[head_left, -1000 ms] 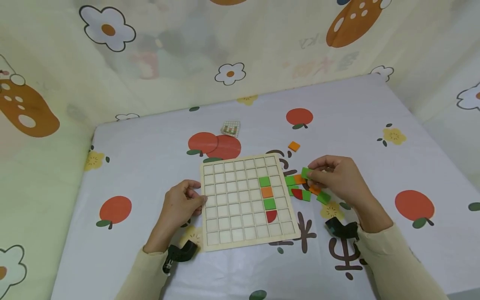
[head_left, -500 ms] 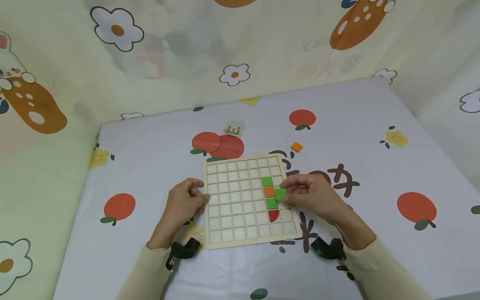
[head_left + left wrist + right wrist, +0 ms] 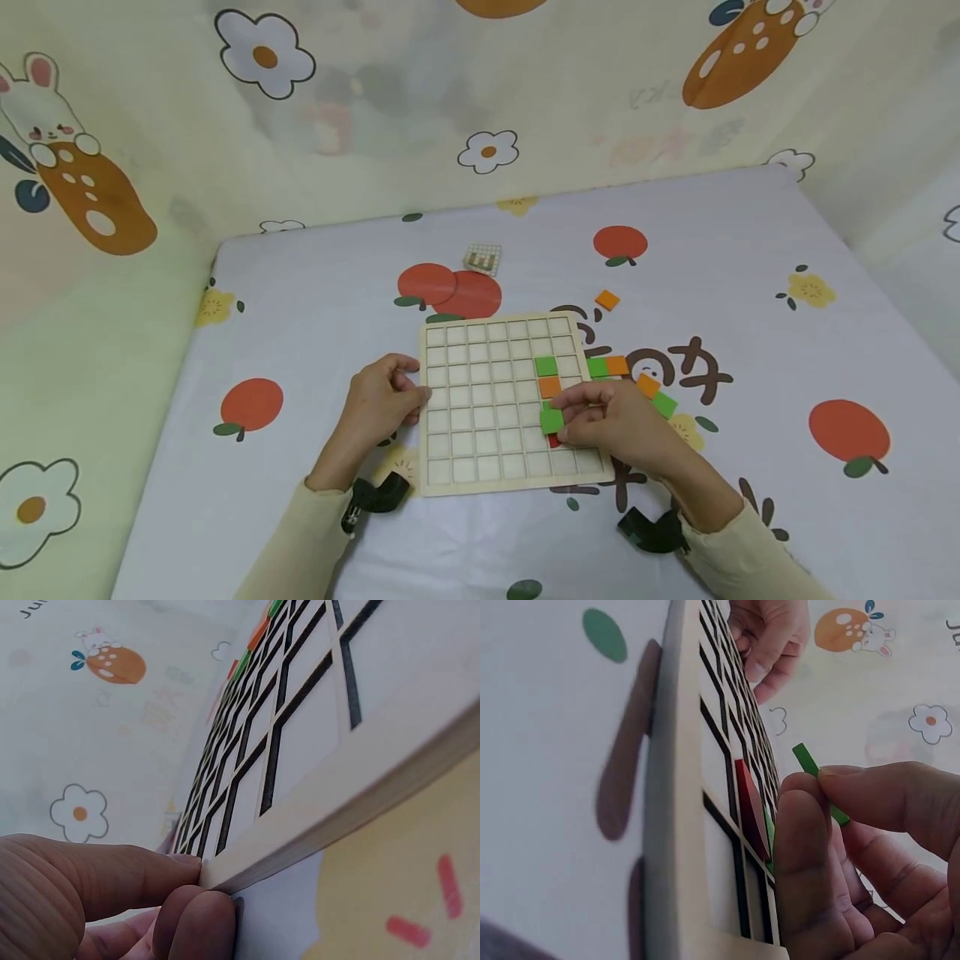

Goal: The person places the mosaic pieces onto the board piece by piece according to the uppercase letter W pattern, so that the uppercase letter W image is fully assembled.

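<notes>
A square wooden grid board (image 3: pixel 517 487) lies on the table. My left hand (image 3: pixel 381 396) pinches its left edge, thumb on the rim with fingertips against the side in the left wrist view. Between thumb and fingers of my right hand (image 3: pixel 622 425) is a green square tile (image 3: pixel 551 422), seen edge-on and raised off the grid in the right wrist view. Below it in the head view peeks a red round-edged tile (image 3: pixel 554 442) in a cell. Further up that column sit an orange tile (image 3: pixel 550 387) and a green tile (image 3: pixel 546 367). The held tile mostly hides another green one.
Just right of the board lie loose tiles: a green one (image 3: pixel 597 367) beside an orange one (image 3: pixel 617 366), then another orange-and-green pair (image 3: pixel 664 405) partly behind my right hand. One orange tile (image 3: pixel 607 300) lies farther back. A small patterned card (image 3: pixel 482 259) rests beyond the board.
My right hand has carried the green tile from the loose pieces leftward over the board, then down its column toward the red tile. My left hand keeps its hold on the edge.
</notes>
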`<action>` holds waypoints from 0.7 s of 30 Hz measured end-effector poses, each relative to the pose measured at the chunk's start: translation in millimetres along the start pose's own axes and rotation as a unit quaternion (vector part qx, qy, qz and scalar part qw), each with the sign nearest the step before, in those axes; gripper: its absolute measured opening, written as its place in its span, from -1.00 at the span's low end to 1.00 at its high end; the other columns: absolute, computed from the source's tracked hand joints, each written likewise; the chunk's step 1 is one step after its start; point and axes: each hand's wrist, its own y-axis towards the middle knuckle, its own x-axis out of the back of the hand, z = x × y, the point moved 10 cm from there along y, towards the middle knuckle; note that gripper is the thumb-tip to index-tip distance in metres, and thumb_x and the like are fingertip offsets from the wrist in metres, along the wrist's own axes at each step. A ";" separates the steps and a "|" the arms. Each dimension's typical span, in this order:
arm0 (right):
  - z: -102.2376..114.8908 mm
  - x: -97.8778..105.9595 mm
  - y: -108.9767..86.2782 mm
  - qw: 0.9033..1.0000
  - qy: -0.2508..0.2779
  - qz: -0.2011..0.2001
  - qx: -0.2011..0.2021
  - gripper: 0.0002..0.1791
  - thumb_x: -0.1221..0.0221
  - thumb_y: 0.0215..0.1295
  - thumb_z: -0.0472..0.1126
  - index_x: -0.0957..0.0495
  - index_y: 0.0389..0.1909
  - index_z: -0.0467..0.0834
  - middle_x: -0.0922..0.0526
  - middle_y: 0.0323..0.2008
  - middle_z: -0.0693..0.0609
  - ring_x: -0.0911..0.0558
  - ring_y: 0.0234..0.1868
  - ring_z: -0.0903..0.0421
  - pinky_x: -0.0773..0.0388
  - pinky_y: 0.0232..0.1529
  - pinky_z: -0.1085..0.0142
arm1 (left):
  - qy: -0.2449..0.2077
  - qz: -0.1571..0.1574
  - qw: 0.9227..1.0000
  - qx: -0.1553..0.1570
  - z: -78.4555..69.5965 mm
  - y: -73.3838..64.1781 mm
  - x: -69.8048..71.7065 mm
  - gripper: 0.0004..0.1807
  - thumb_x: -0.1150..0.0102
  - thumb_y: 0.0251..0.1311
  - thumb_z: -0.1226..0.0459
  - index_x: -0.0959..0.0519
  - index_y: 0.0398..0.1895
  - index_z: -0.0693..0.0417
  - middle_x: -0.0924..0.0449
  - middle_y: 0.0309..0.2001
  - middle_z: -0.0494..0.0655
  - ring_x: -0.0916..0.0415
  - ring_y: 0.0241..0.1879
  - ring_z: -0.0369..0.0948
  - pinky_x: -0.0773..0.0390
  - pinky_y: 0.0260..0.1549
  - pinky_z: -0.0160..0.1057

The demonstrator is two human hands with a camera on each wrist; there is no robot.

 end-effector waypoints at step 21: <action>12.6 -15.7 -0.8 0.997 -0.069 -0.004 0.036 -0.70 -0.44 0.11 -0.38 -0.73 -0.09 -0.32 -0.70 -0.37 -0.04 -0.66 -0.35 0.07 -0.63 -0.33 0.41 | 0.002 0.005 1.000 0.003 2.2 2.2 -0.9 -0.63 -0.42 0.25 0.40 -0.57 0.09 0.25 -0.56 -0.44 0.02 -0.60 -0.60 -0.17 -0.62 -0.54 -0.28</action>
